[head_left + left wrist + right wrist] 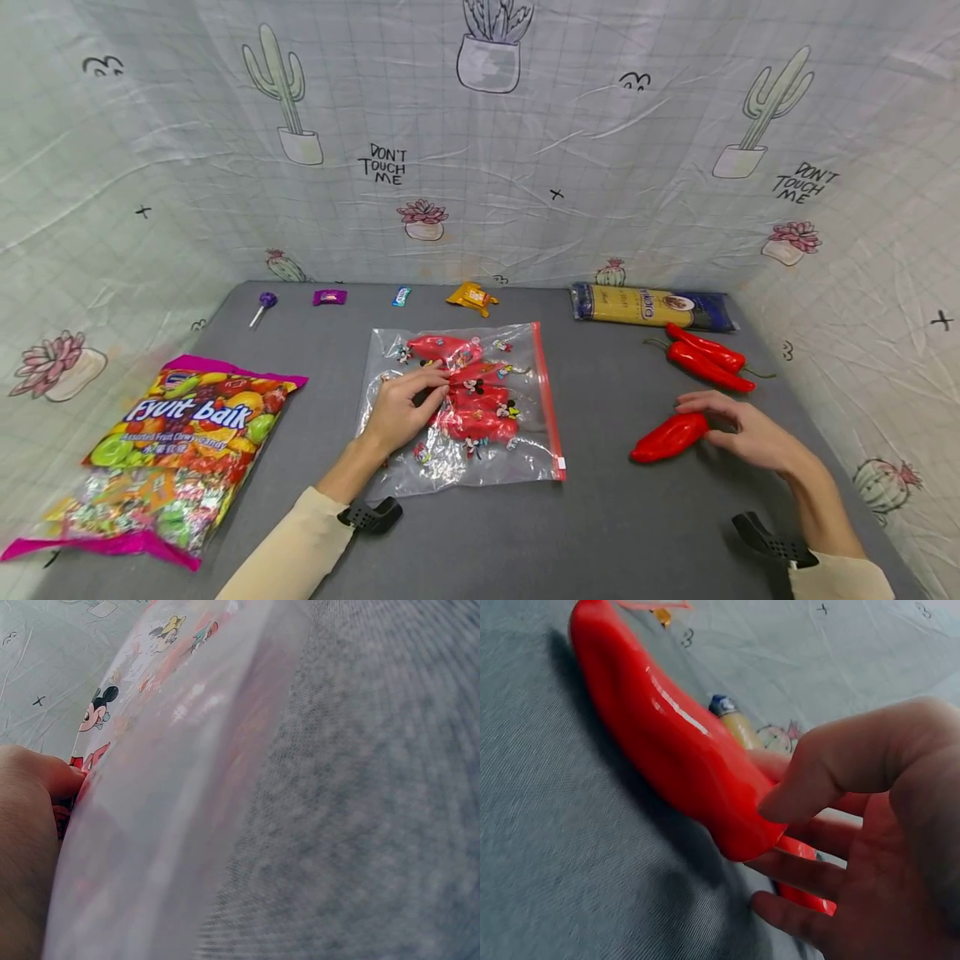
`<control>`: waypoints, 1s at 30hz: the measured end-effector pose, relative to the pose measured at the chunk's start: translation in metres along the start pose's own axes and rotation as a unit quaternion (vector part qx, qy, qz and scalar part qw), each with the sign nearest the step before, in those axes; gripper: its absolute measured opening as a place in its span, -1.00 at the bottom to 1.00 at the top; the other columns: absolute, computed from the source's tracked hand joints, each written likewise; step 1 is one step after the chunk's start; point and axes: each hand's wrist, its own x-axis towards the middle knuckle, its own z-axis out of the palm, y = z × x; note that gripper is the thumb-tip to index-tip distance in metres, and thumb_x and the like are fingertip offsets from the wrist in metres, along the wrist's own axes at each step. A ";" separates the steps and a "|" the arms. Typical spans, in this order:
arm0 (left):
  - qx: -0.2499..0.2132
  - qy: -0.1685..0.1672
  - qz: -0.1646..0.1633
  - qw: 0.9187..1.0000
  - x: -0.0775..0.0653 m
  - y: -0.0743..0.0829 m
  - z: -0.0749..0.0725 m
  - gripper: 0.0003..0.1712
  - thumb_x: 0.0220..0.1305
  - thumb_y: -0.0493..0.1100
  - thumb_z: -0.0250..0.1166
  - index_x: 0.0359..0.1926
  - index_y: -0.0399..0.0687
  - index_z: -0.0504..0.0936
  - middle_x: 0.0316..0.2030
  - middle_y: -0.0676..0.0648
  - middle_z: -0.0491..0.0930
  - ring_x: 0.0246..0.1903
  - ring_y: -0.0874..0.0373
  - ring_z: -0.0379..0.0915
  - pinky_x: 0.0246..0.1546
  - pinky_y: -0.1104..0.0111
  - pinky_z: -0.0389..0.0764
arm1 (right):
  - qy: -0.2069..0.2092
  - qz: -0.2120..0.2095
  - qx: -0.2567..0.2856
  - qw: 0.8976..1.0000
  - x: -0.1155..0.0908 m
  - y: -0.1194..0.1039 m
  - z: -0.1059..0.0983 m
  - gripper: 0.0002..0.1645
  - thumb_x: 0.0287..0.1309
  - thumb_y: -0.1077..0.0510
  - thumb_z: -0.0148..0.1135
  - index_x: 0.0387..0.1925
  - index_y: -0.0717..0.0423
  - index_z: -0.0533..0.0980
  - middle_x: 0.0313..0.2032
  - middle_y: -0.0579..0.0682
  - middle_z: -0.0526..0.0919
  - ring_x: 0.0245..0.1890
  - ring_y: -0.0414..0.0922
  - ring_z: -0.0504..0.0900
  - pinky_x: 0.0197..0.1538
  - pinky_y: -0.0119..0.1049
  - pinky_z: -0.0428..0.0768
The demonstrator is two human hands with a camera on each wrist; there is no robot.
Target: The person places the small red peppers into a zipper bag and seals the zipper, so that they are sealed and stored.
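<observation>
A clear zip bag [465, 467] with a red slider edge and cartoon mouse prints lies flat at the middle. Several red pepper-like shapes show through its plastic. My left hand [407, 404] is on top of the bag, thumb and fingertips drawn together, pinching the film. In the left wrist view, the thumb touches the bag [157, 810], whose near side bulges up. At the right, my right hand [750, 429] pinches the end of a large red pepper [669, 437] between thumb and fingers. The right wrist view shows the thumb on this pepper [660, 727]; its far fingers are partly hidden.
Two more red peppers [708, 362] lie beyond the right hand. Behind them is a yellow and blue pasta packet [648, 306]. A lollipop [262, 307], purple sweet [330, 297], blue sweet [401, 297] and orange packet [472, 297] line the back. A large candy bag [172, 450] lies left.
</observation>
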 end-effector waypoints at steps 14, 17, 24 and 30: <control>0.007 0.006 0.006 1.000 0.001 0.001 -0.001 -0.90 0.09 -0.24 0.35 -0.32 -0.11 0.71 -0.21 -0.08 0.72 -0.03 -0.03 0.61 0.04 0.22 0.59 | 0.013 0.083 -0.028 0.996 0.006 -0.006 0.008 -0.51 0.03 0.01 0.37 0.04 -0.03 0.52 -0.03 0.03 0.62 -0.20 -0.41 0.58 -0.21 -0.45 0.60; 0.009 0.005 0.005 1.000 0.002 0.001 -0.001 -0.89 0.09 -0.24 0.35 -0.31 -0.11 0.72 -0.22 -0.07 0.72 -0.03 -0.02 0.61 0.04 0.21 0.59 | 0.018 0.079 -0.031 0.996 0.013 -0.013 0.011 -0.51 0.02 -0.01 0.37 0.03 -0.08 0.52 -0.04 -0.01 0.63 -0.23 -0.36 0.59 -0.22 -0.44 0.61; 0.010 0.004 0.000 1.000 0.001 0.000 0.000 -0.91 0.09 -0.24 0.35 -0.32 -0.10 0.71 -0.20 -0.08 0.72 -0.03 -0.01 0.61 0.05 0.26 0.58 | 0.013 0.025 -0.019 0.999 0.029 -0.037 0.019 -0.53 0.03 0.01 0.36 0.03 -0.13 0.52 -0.07 -0.09 0.63 -0.21 -0.34 0.59 -0.17 -0.40 0.62; 0.004 0.000 -0.007 1.000 0.001 0.001 0.000 -0.91 0.10 -0.23 0.35 -0.33 -0.10 0.71 -0.18 -0.07 0.71 -0.01 0.00 0.61 0.10 0.34 0.54 | 0.006 -0.006 -0.016 1.000 0.042 -0.054 0.026 -0.56 0.06 -0.03 0.34 0.02 -0.17 0.52 -0.07 -0.16 0.63 -0.16 -0.35 0.54 -0.12 -0.33 0.64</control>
